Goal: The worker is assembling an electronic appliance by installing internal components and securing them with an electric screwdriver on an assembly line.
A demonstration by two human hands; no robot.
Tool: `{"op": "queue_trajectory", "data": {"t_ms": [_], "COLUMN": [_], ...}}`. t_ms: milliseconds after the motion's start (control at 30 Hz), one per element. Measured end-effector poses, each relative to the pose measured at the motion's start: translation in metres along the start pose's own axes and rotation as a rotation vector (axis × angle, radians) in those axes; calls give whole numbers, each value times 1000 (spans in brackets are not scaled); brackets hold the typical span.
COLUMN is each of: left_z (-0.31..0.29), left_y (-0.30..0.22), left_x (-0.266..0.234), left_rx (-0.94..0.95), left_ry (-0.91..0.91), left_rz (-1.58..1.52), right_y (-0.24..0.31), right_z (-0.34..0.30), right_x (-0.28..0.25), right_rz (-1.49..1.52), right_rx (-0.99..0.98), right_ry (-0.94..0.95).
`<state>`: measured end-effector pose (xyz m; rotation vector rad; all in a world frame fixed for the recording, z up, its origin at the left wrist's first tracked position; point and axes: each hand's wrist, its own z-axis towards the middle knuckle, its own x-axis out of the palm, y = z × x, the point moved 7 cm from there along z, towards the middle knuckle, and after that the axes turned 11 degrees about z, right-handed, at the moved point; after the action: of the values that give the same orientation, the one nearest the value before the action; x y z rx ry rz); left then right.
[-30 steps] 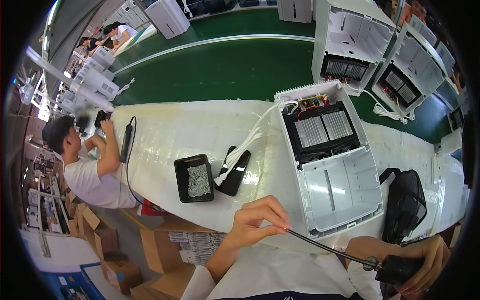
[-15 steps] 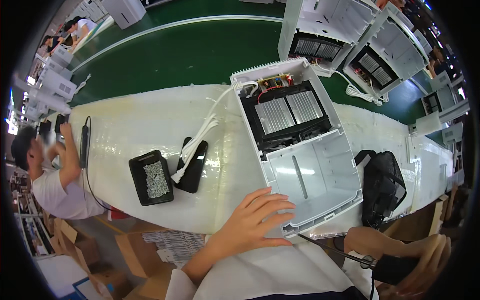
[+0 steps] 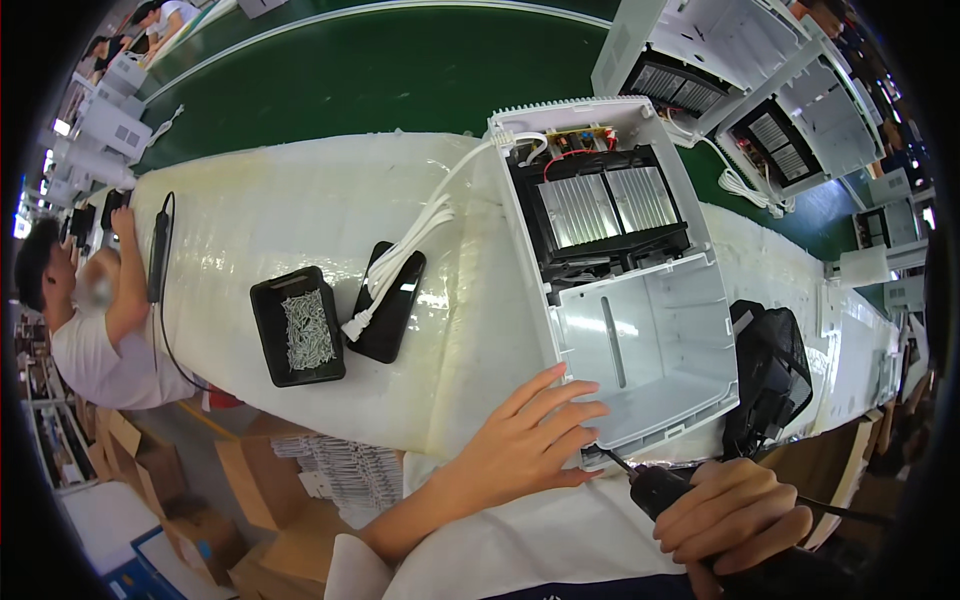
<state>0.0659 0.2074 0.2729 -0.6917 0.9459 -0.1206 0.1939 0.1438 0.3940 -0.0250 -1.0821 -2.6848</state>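
A white plastic appliance housing lies on the table with its inside facing up. It holds a black frame with two silver finned panels; a small circuit board and wires sit at its far end. My left hand rests its spread fingers over the housing's near left edge. My right hand is wrapped round a black electric screwdriver. The screwdriver's bit reaches the near left corner of the housing; whether it sits on a screw there is hidden. A bundled white power cord runs from the housing's far left corner.
A black tray of screws stands left, beside a black phone-like slab under the cord's plug. A black mesh bag lies right of the housing. Two similar housings stand beyond the table. A person works at far left.
My right hand has brought the screwdriver up and left, closer to the housing's near corner. My left hand stays on the edge. The view has shifted slightly.
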Motion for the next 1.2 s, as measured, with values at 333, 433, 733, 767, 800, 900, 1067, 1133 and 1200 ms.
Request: {"op": "queue_trajectory", "data": {"t_ms": [333,433,733,767,800,900,1067,1133,1200], "left_z": [-5,-9,-17,-17,-17,-18,-16,-19,-53], "left_y": [4,6,3,5,7,9,3,11,39], "left_x": [5,6,-3,-3,0,4,-10,-31,-80], "left_rx": [62,72,149,144,122,108,175,157,-88], "left_ry": [-134,-114,-216,-221,-214,-217,-187,-173,-280], "left_rz": [-117,-126,-111,-98,-119,-130,-106,-127,-201], "right_y": [-24,-35,-50,-55,-58,-60,-30,4,54], "right_z": [14,15,16,20,23,25,0,6,-61], "right_x": [22,34,49,46,49,53,-5,-24,-129], "right_rz": [147,177,236,245,265,296,153,218,697], "right_rx": [170,208,368,361,339,317,294,-181,-272], "right_ry": [198,138,333,343,467,553,403,120,-163]}}
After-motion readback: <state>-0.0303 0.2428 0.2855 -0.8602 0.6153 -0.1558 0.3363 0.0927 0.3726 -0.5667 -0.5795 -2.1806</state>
